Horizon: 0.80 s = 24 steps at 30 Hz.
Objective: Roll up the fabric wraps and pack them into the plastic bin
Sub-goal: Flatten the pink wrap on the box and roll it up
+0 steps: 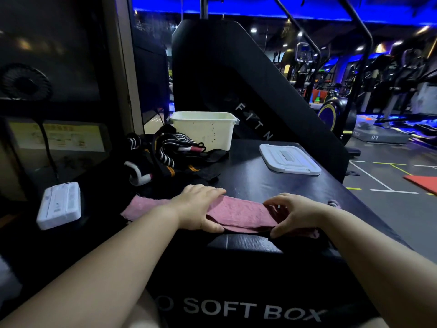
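The long pink fabric wrap (238,215) lies flat near the front edge of the black padded soft box (248,171), its long axis running left to right under both hands. The left hand (201,207) presses it with straight fingers. The right hand (293,215), fingers curled, pinches it near its right end, where rolling leftward likely starts; the white rectangular plastic bin (203,132) stands well behind.

Black padded worktop (248,166) lettered "SOFT BOX"; white rectangular device (59,205) near left edge; black fitness machine (236,67) behind far edge.
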Motion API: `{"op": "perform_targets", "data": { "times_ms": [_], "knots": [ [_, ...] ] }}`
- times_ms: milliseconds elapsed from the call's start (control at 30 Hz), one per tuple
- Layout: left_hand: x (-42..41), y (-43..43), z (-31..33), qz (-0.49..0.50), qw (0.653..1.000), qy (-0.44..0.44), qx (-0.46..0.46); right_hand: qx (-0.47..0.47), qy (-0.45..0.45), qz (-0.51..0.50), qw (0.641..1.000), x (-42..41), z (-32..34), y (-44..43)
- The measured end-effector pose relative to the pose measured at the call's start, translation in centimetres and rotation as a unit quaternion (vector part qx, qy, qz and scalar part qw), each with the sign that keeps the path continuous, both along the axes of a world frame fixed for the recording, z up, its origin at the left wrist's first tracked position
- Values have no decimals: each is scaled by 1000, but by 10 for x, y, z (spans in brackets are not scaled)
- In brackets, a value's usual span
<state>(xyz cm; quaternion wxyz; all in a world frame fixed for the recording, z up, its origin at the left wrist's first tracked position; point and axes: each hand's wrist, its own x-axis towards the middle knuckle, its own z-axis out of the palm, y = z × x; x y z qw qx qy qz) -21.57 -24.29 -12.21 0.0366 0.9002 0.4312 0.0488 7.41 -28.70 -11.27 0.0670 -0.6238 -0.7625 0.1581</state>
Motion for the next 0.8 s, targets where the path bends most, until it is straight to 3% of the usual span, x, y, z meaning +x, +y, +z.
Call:
{"op": "perform_targets", "data": {
  "times_ms": [233, 500, 800],
  "knots": [
    [-12, -1, -6, 44, 990, -74, -113, -13, 9, -2, 1000, -17, 8, -1],
    [-22, -16, -12, 56, 995, -73, -50, 72, -23, 61, 995, -92, 0, 6],
    [-28, -20, -22, 85, 993, -73, -34, 112, -11, 66, 992, -93, -14, 9]
  ]
}}
